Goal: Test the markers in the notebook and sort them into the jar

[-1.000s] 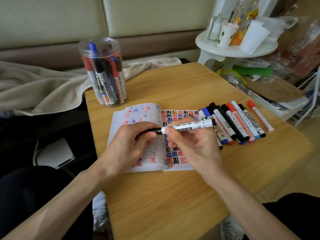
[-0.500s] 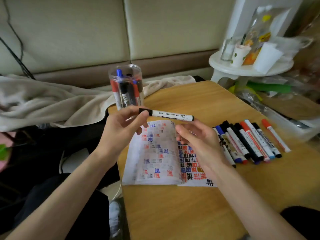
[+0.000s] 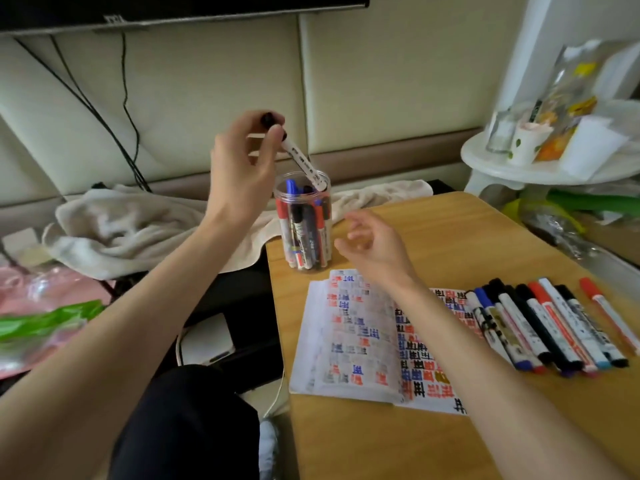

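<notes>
My left hand pinches the black cap end of a white marker, held tilted with its lower end dipping into the mouth of the clear plastic jar. The jar stands at the table's far left corner and holds several red, blue and black markers. My right hand hovers with loosely curled fingers and holds nothing, to the right of the jar and above the open notebook. The notebook's pages are filled with red, blue and black test marks. A row of several capped markers lies to the right of the notebook.
The wooden table ends just left of the jar and notebook. A beige towel lies on the bench behind. A white round side table with cups and packets stands at the far right. Bags sit on the floor at left.
My left hand lifted the capped marker from level above the notebook up over the jar and tipped it nose-down into the mouth. My right hand let go and drifted toward the jar's side.
</notes>
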Demonstrator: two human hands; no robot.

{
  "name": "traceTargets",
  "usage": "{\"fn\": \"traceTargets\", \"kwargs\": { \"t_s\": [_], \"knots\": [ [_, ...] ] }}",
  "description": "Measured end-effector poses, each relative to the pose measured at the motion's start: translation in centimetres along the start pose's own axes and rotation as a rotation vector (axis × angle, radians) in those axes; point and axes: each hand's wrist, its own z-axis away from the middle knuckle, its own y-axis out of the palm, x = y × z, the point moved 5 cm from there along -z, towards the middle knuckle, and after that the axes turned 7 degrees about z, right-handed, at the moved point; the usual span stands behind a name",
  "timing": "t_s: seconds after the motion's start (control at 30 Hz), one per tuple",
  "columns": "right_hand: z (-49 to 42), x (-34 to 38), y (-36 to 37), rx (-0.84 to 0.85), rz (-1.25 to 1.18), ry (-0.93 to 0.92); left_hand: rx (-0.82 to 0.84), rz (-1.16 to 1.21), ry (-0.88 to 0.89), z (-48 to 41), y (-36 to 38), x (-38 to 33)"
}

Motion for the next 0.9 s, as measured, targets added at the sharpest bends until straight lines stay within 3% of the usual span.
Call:
{"fn": "traceTargets", "kwargs": {
  "t_s": [0.2,0.33,0.5,0.8,0.9],
  "knots": [
    [-3.3,1.5,1.9,0.060,0.046,0.036,0.058,-0.238,0.033,-1.9,1.2,0.9],
    [-4.9,1.9,4.2,0.109,-0.069,0.068,0.107,-0.324,0.031,-2.6,1.6,2.0],
    [-5.7,1.4,6.3,0.044,-0.195,0.055,0.103,-0.379,0.038,-3.7,0.6,3.0],
    [-5.9,0.8,5.0,0.011,-0.112,0.072,0.311,-0.460,-0.032,-2.0,1.7,5.9],
    [-5.8,0.3,4.8,0.023,-0.115,0.081,0.285,-0.397,-0.005,-0.5,1.5,6.0]
  ]
}}
